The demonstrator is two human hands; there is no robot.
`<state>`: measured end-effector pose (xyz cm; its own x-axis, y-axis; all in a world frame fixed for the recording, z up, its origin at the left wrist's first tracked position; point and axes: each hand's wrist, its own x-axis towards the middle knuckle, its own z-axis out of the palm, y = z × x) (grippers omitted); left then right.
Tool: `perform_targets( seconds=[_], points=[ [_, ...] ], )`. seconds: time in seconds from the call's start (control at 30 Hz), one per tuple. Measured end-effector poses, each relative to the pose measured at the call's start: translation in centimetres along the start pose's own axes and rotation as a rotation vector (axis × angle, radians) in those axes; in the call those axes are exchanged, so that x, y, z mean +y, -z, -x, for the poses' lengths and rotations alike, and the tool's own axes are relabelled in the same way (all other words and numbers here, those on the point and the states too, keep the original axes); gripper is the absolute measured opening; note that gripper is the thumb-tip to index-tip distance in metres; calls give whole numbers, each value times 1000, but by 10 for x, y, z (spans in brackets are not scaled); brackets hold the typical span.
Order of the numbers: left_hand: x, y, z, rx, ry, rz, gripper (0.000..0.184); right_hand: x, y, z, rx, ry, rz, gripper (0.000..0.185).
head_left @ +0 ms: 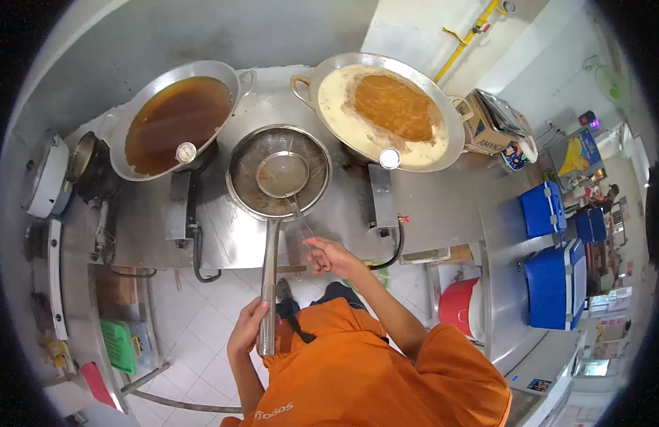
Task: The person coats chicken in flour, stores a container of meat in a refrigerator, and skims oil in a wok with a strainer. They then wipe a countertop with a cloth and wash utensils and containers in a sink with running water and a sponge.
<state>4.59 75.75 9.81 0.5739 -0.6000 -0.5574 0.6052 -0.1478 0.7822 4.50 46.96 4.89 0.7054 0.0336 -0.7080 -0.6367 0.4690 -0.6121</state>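
A large round strainer [242, 179] with a long metal handle extends over the steel counter, between two wide pans. My left hand [248, 326] is closed around the lower end of its handle, close to my body. Inside the large strainer's bowl sits a smaller fine-mesh strainer [283, 173]. The fingers of my right hand [331, 257] are pinched on the thin handle of this smaller strainer. On the right, a wide pan [454, 139] holds foaming, bubbling oil. The left pan [119, 151] contains still, dark brown liquid.
Burner hoses [198, 249] hang below the counter's front edge. A dark pot [94, 167] stands far left. At right are a cardboard box [486, 135], blue coolers [550, 285] and a red bucket [459, 306]. A yellow gas pipe [457, 51] runs along the wall.
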Motion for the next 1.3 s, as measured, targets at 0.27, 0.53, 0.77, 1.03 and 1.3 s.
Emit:
perform_targets(
  seconds=[0.27, 0.53, 0.77, 1.03, 1.3],
  points=[
    [17, -7, -12, -12, 36, -22, 44, -8, 8, 25, 85, 199, 148, 33],
    [6, -39, -15, 41, 28, 151, 37, -42, 46, 145, 553, 804, 846, 27],
    [-11, -50, -18, 134, -53, 145, 41, -106, 125, 204, 1038, 707, 1087, 27],
    [-34, -58, -36, 158, -67, 148, 40, -202, 311, 226, 1454, 553, 1761, 40],
    [-57, -33, -21, 308, -105, 395, 61, -247, 276, 299, 791, 323, 1444, 24]
  ],
)
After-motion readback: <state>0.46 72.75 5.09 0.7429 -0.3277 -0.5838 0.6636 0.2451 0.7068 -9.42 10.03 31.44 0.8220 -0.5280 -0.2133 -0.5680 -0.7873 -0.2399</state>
